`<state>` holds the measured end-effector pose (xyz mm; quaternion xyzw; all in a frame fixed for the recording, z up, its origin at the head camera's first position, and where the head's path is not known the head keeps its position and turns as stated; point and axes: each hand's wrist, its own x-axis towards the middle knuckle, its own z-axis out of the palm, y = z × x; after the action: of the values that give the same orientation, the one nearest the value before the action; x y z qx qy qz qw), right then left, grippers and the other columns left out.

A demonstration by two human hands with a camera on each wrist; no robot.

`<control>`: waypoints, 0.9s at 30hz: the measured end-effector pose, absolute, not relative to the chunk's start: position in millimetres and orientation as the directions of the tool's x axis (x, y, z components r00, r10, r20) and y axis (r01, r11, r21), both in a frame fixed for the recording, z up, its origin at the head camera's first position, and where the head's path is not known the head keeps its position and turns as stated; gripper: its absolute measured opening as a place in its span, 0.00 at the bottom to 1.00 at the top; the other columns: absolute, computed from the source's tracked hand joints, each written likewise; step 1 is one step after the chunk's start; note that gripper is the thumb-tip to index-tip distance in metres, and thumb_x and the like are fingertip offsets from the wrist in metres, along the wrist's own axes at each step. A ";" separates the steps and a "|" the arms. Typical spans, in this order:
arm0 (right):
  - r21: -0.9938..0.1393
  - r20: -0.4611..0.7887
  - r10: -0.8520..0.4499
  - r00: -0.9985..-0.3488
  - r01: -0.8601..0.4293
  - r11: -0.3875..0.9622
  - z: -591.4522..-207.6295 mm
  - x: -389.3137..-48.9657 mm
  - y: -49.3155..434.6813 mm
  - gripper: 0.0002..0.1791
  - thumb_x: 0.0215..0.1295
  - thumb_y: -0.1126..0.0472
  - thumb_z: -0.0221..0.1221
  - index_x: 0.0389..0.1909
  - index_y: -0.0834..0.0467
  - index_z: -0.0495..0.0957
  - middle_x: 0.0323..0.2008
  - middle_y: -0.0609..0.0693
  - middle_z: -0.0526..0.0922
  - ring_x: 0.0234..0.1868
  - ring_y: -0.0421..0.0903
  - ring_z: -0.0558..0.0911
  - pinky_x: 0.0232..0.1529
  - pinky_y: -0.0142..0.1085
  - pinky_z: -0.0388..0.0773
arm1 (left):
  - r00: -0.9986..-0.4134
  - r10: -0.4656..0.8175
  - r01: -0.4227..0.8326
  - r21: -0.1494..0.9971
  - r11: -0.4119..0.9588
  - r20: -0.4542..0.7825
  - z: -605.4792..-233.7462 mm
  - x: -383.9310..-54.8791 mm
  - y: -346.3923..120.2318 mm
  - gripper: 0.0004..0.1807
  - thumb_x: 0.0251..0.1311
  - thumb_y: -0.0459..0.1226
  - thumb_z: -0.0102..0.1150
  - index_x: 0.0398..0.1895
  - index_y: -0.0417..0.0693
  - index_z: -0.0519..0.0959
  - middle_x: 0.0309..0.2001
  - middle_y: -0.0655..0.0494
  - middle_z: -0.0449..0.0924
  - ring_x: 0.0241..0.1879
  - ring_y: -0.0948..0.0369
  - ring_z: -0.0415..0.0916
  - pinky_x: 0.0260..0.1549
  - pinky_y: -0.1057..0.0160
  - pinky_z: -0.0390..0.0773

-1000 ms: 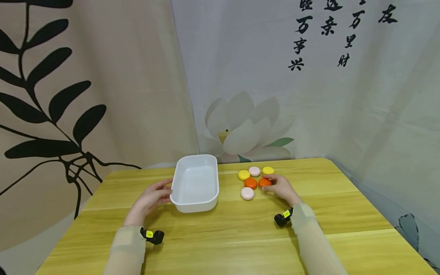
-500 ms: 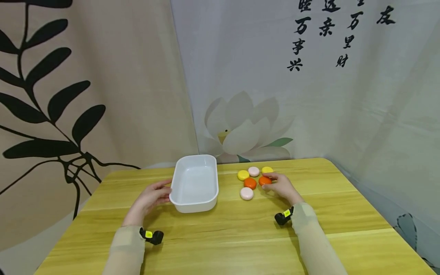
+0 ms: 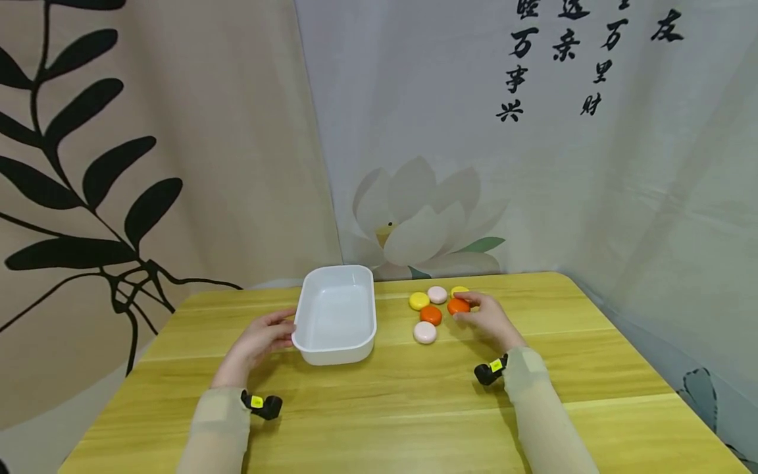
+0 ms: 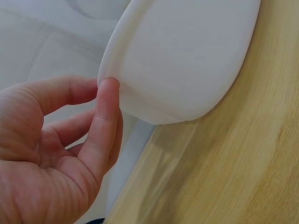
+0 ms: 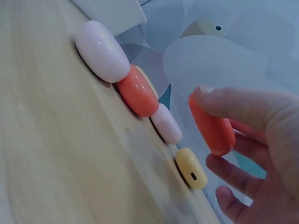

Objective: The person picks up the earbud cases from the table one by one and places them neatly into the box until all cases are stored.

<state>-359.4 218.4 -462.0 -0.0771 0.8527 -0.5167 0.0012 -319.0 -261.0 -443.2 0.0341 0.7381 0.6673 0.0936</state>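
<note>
My right hand [image 3: 488, 321] pinches a glossy orange rounded disc [image 5: 212, 128] between thumb and fingers. In the right wrist view, that disc is tilted and lifted off the table. Beside it lie another orange disc [image 3: 431, 316], a pale pink disc [image 3: 425, 332] in front, a second pink disc [image 3: 437, 294] behind, and a yellow disc [image 3: 419, 301]. Another yellow disc [image 5: 191, 169], with a small dark slot in its side, is partly hidden by my right hand in the head view. At the white rectangular tray [image 3: 334, 355], my left hand [image 4: 60, 140] holds the left edge with thumb and fingertips.
The wooden table [image 3: 379, 421] carries everything. Behind its far edge hangs a printed curtain [image 3: 237, 164] with leaves, a lotus and dark writing. Small black cameras sit at the left wrist [image 3: 266, 407] and right wrist [image 3: 490, 372].
My right hand has raised the orange disc slightly and moved it a little away, now covering more of the yellow disc behind. The left hand and tray stay in place.
</note>
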 end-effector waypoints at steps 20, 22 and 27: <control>-0.857 0.093 -0.112 -0.989 -0.137 0.497 -458.9 -361.6 218.7 0.30 0.57 0.61 0.69 0.62 0.60 0.75 0.56 0.59 0.75 0.51 0.54 0.72 0.52 0.43 0.70 | -0.978 0.197 -0.051 0.993 0.104 -0.070 -442.0 -320.6 -262.3 0.31 0.67 0.29 0.53 0.70 0.27 0.56 0.40 0.50 0.77 0.32 0.62 0.79 0.37 0.65 0.82; -0.856 0.091 -0.116 -0.989 -0.138 0.499 -460.3 -361.5 219.3 0.30 0.56 0.61 0.69 0.62 0.60 0.74 0.56 0.58 0.76 0.51 0.54 0.73 0.51 0.42 0.71 | -0.978 0.192 -0.057 0.992 0.109 -0.078 -443.2 -319.5 -262.3 0.31 0.67 0.28 0.53 0.70 0.27 0.56 0.40 0.49 0.77 0.33 0.61 0.79 0.37 0.65 0.82; -0.855 0.100 -0.120 -0.988 -0.147 0.498 -460.3 -361.2 219.3 0.30 0.57 0.62 0.69 0.62 0.60 0.75 0.54 0.59 0.76 0.49 0.53 0.73 0.49 0.40 0.72 | -0.981 0.176 -0.061 0.992 0.111 -0.080 -443.2 -318.1 -261.9 0.31 0.67 0.29 0.53 0.70 0.28 0.57 0.41 0.47 0.76 0.33 0.61 0.79 0.37 0.65 0.82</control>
<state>-361.2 219.3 -460.3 -0.0770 0.8652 -0.4952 -0.0139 -318.1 -261.9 -443.2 0.0390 0.7399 0.6657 0.0890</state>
